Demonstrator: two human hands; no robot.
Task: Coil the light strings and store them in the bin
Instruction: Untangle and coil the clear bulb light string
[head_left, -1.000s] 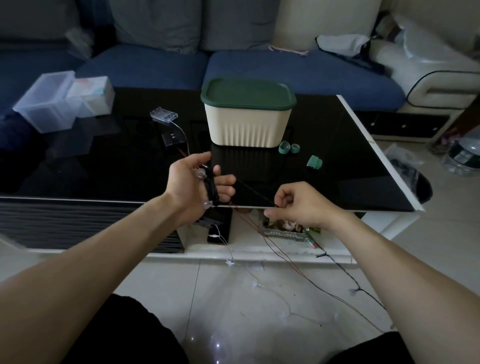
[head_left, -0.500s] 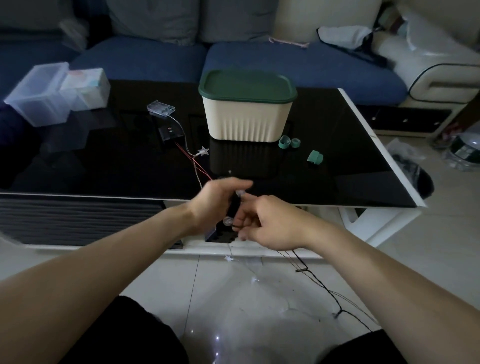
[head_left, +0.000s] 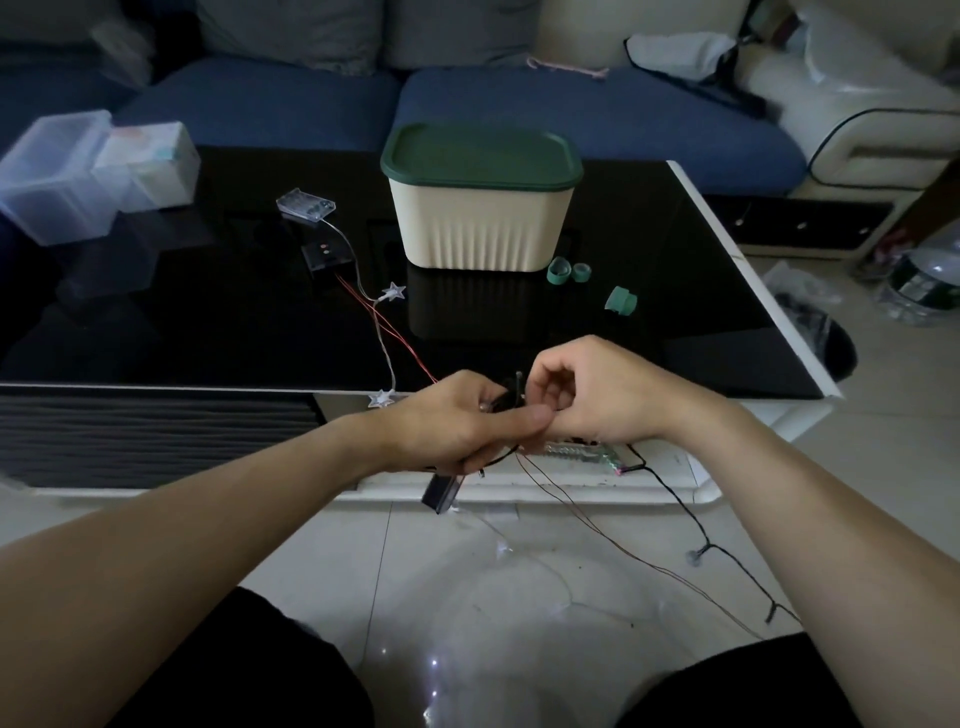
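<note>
Light string (head_left: 506, 402) coil gripped by left hand (head_left: 457, 426); right hand (head_left: 587, 395) pinches strand.

No lettering, label, brand or number can be read anywhere in this dim living-room view. The pale box (head_left: 150, 163) at the table's far left carries faint coloured print, too blurred to make out; the cream bin (head_left: 480, 228) and its green lid (head_left: 480, 153) show plain surfaces.
</note>
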